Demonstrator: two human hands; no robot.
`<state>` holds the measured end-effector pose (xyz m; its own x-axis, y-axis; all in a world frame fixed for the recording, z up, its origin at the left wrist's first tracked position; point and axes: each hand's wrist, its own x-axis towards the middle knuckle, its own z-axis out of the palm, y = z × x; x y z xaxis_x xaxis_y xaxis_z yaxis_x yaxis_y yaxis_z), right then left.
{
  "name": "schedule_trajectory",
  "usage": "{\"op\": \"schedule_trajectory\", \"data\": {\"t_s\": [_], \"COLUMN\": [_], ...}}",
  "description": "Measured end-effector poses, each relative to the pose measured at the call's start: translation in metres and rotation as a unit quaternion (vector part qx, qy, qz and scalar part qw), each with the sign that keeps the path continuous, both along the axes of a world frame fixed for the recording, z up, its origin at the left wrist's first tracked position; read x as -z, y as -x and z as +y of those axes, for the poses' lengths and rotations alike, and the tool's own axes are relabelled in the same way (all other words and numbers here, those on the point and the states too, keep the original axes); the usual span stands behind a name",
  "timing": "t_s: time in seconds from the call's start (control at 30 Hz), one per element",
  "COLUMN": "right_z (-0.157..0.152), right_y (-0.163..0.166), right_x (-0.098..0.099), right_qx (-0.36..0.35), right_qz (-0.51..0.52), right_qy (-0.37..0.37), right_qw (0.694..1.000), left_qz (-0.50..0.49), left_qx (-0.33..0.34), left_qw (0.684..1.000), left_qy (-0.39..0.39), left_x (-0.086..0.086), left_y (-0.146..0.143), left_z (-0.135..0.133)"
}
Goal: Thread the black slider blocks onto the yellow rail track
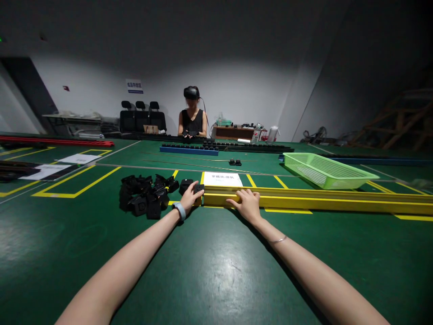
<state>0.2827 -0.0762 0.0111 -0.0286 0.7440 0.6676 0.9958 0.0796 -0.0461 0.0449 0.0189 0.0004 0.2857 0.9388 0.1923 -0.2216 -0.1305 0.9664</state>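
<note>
A long yellow rail [321, 201] lies across the green table and runs off to the right. My right hand [248, 204] grips it near its left end, fingers over the top and thumb along the front. At that end, my left hand [190, 198] is closed on a black module [199, 188], which meets the rail's end; how far it sits in the rail I cannot tell. Another black piece [186, 184] is just behind the left hand. A pile of black modules [147, 194] lies to the left of it. A white printed sheet [223, 179] lies behind the rail.
A light green plastic basket [324, 171] stands behind the rail at right. Two small black parts [234, 162] lie farther back, near a blue rail [188, 151] bearing black pieces. Across the table sits a person [192, 118] in a headset. Red rails [57, 141] lie at far left.
</note>
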Motion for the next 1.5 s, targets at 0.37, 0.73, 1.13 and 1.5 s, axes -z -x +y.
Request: {"op": "schedule_trajectory", "data": {"t_s": [0.37, 0.73, 1.13, 1.5], "right_z": [0.0, 0.001, 0.003, 0.001], "right_y": [0.002, 0.0, -0.002, 0.0], "right_x": [-0.002, 0.001, 0.002, 0.001], "right_qx": [0.004, 0.003, -0.005, 0.001], "right_qz": [0.006, 0.002, 0.021, 0.005], "right_qy": [-0.004, -0.005, 0.001, -0.006], "right_qw": [1.0, 1.0, 1.0, 1.0], "left_qz": [-0.023, 0.003, -0.004, 0.018], "left_qx": [-0.011, -0.021, -0.019, -0.027], "left_qw": [0.999, 0.999, 0.999, 0.999], "left_qy": [0.041, 0.032, 0.027, 0.02], "left_x": [-0.002, 0.004, 0.004, -0.006], "left_y": [0.0, 0.002, 0.002, 0.002], "left_z": [-0.003, 0.001, 0.002, -0.009]}}
